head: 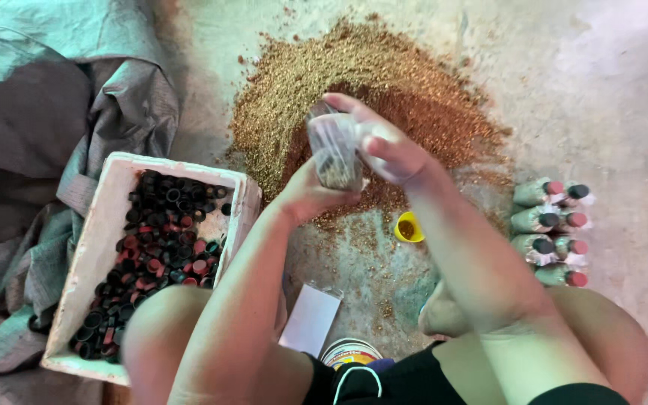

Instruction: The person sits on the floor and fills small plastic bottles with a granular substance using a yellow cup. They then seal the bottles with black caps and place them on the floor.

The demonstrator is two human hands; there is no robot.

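Note:
My left hand [310,193] grips the lower part of a clear plastic bag [333,150] partly filled with brown grainy material. My right hand [385,146] pinches the bag's upper edge from the right, fingers wrapped over the plastic. Both hands hover above a large heap of brown and reddish grainy material [369,90] spread on the concrete floor. A small yellow cup [408,227] with some grains in it sits on the floor just below my right forearm.
A white foam box [106,225] holding several black and red caps stands at left on a grey tarpaulin [31,112]. Several filled bags with caps [550,232] lie in a row at right. A white card [310,319] lies between my knees.

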